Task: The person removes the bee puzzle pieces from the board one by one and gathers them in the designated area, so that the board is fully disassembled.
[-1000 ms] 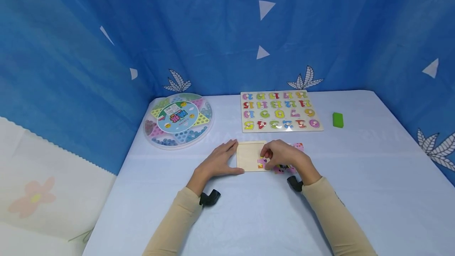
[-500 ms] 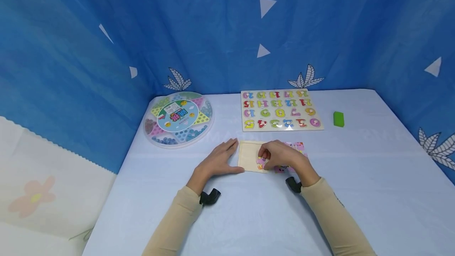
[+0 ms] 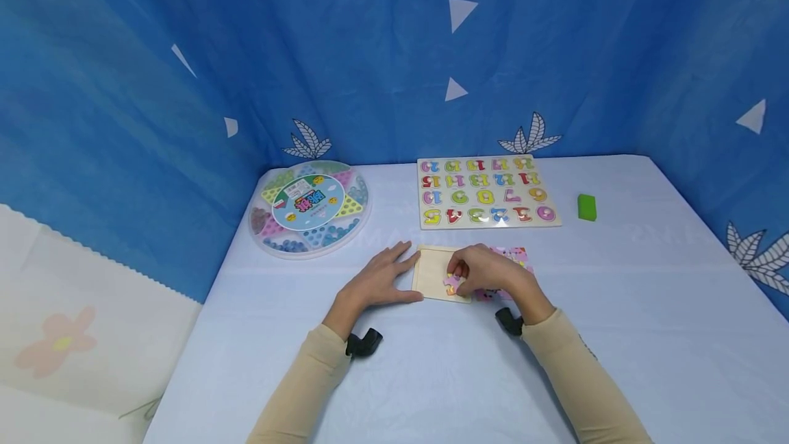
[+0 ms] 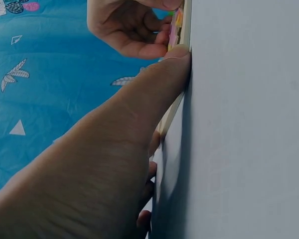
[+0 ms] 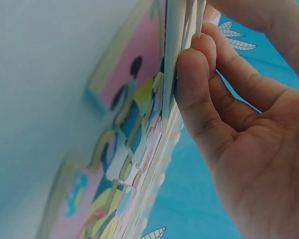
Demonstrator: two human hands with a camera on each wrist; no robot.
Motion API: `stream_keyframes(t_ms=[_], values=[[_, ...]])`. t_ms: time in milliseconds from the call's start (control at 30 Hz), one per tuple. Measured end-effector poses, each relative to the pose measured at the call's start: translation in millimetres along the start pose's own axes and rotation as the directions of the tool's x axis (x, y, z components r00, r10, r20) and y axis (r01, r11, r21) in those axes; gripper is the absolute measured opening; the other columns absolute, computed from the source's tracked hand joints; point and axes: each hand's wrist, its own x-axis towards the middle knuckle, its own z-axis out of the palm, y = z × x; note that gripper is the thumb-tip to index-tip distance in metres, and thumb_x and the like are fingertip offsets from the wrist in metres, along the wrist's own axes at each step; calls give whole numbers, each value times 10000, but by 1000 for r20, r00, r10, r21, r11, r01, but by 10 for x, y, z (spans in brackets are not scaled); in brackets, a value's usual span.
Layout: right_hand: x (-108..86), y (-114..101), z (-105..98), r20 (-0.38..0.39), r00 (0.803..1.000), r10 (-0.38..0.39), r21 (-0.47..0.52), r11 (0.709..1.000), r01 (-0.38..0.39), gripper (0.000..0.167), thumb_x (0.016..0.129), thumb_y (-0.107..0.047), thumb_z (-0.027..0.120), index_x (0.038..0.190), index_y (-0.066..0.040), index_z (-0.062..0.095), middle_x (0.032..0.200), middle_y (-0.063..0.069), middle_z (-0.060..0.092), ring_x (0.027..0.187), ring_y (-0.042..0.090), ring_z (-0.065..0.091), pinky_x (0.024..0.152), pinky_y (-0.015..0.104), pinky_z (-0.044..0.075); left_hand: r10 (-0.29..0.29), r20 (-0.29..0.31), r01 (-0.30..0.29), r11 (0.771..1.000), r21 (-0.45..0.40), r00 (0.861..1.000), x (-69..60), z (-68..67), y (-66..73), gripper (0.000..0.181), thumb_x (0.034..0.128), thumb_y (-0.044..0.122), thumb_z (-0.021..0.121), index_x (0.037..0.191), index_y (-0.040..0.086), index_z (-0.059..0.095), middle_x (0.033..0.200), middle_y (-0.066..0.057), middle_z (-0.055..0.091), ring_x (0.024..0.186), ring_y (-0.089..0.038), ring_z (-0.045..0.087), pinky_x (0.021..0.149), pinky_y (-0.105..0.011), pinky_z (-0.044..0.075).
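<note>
A shallow wooden puzzle tray (image 3: 431,273) lies in the middle of the table. My left hand (image 3: 383,276) rests at its left side, fingers spread, with fingertips and thumb touching the edge; the left wrist view shows the thumb (image 4: 177,55) against the rim. Over the tray's right part, my right hand (image 3: 487,269) pinches a pink jigsaw piece (image 3: 453,284) between thumb and fingers. Just right of the tray, partly covered by that hand, are several other pink puzzle pieces (image 3: 518,255). They appear close up in the right wrist view, with black, yellow and blue printing (image 5: 124,149).
At the back left stands a round marble board game (image 3: 308,210) in a clear case. A wooden number board (image 3: 487,194) lies behind the tray, with a small green block (image 3: 587,207) to its right. Blue curtains (image 3: 394,53) enclose the table's back and sides.
The tray has shifted slightly right and turned a little. The right hand, still pinching the jigsaw piece, has moved slightly left. The left hand's fingers have spread a bit more.
</note>
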Motion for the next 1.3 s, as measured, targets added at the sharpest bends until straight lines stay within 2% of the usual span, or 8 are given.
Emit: stream_keyframes(t_ms=[200,300,400,467,567,733,1300], values=[[-43,10,-59,-36,999,4,25,1000,-3,336,702,-144,866,980,-92,685,846,11,621,774,157,548,715,253,508,-6,-14,6,1000,-28,1000,21,-9,11,934,771,644,700,1502,155,388,1630,-16,234,1516,-218,195,1228,-425,225],[-72,29,-90,-51,999,3,38,999,-1,337,705,-150,866,985,-88,689,851,14,625,781,157,549,717,249,511,-25,-16,24,997,-71,1000,26,-14,16,947,742,642,730,1476,125,430,1625,-12,250,1511,-212,215,1229,-414,224],[-118,78,-119,-63,998,-5,33,999,7,331,710,-152,862,985,-84,691,847,15,625,780,155,547,711,246,509,-56,-12,54,994,-98,998,24,-13,24,981,726,641,744,1495,142,395,1626,-15,247,1510,-212,219,1230,-419,217],[-155,120,-139,-71,997,-7,26,1000,9,322,713,-144,856,984,-82,693,840,15,624,772,155,545,700,247,503,-65,-3,64,994,-94,998,18,-12,26,1011,730,643,739,1524,162,338,1628,-13,240,1512,-207,209,1232,-418,210],[-220,187,-175,-87,996,-4,19,1000,5,320,717,-137,850,991,-73,698,837,18,624,767,157,542,687,248,505,-48,11,49,997,-64,999,16,-6,20,1031,754,640,719,1551,164,270,1631,-14,228,1519,-199,186,1238,-410,192],[-350,341,-230,-119,993,17,11,1000,-16,326,725,-143,850,1007,-63,707,837,19,627,774,164,539,689,252,513,-17,21,18,999,-42,1000,27,7,17,1013,782,628,700,1546,123,267,1632,-34,219,1525,-213,159,1243,-416,174],[-755,793,-304,-171,979,110,5,994,-111,354,705,-129,862,1010,-42,706,858,29,622,794,173,528,696,270,503,-67,19,68,996,-53,998,40,29,26,1023,763,658,696,1545,145,280,1633,-38,220,1521,-224,177,1231,-445,210]])
